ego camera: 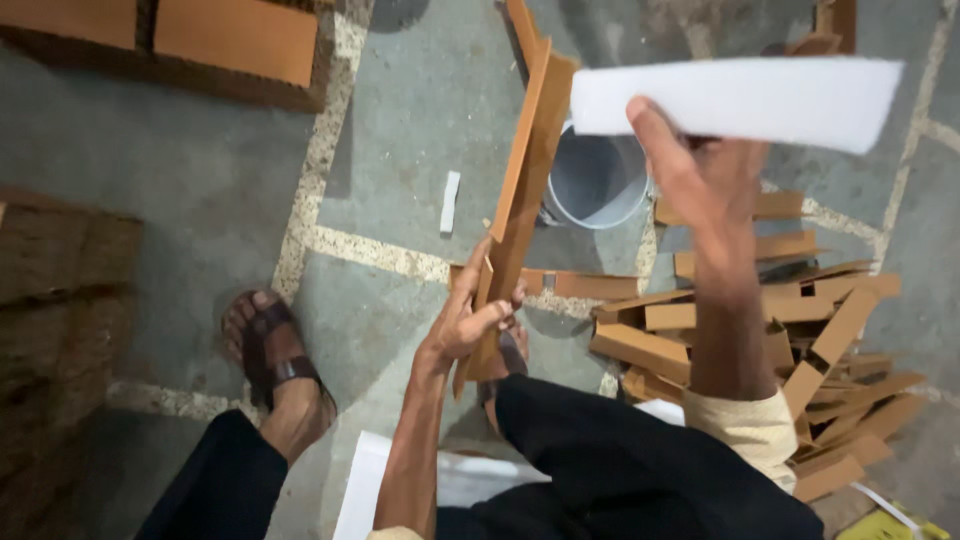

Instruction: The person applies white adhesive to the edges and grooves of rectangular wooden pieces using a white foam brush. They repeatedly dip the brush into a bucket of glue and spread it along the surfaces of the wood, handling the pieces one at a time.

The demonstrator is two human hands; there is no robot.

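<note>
Seemingly midway through the work, the person sits above a grey stone floor (420, 150) with both hands busy. The left hand (470, 325) is clenched around the lower end of a long brown cardboard angle strip (525, 170), which slants upward and away, its top end reaching toward the far edge of the floor in view. The right hand (700, 170) is raised, its fingers pinching a white rectangular strip (740, 100) by its lower edge, thumb on the near face; the white strip hangs in the air just right of the brown strip's upper part, and the two look close but whether they touch cannot be told. As a judgement, the white strip has not yet been laid along the brown one, so this piece remains unfinished. Toward the right edge of the floor lies a loose heap of brown cardboard strips (800, 340), crossing one another; whether these are finished or waiting cannot be told from this view. A grey bucket (597, 180) stands on the floor behind the held strip, partly hidden by it. A small white scrap (450, 202) lies alone near the floor's middle. A sandalled foot (275, 355) rests at the near left, and a white sheet (365, 480) lies under the person's knees.
</note>
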